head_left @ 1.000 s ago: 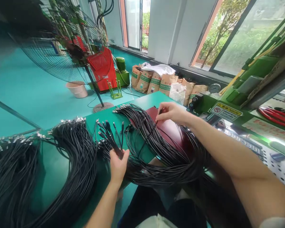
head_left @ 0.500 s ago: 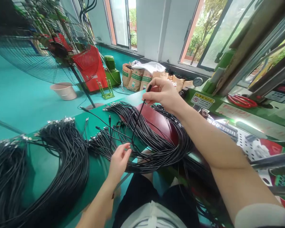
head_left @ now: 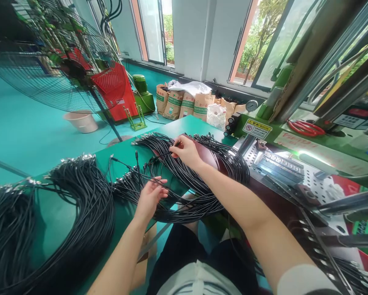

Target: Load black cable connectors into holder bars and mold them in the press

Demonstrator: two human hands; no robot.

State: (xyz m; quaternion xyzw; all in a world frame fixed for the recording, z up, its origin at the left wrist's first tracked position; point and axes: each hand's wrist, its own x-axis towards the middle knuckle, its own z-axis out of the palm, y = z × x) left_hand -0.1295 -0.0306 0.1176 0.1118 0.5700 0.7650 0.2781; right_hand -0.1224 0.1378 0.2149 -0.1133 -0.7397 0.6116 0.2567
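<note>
My right hand pinches a thin black cable near its end, above a curved bundle of black cables. Lower and to the left, my left hand has its fingers apart and slightly curled, with nothing clearly held. It hovers over a smaller group of cables with metal ends; whether it touches any strand, I cannot tell. A few loose cables with black plugs stick up beside it.
Two thick cable bundles lie on the green tabletop to the left. At right stands a green press machine with a metal fixture. A fan, a bucket and sacks are beyond the table.
My right hand has come down and left with the cable, from raised above the bundle to close over it. My left hand has moved slightly up, its fingers spreading a little.
</note>
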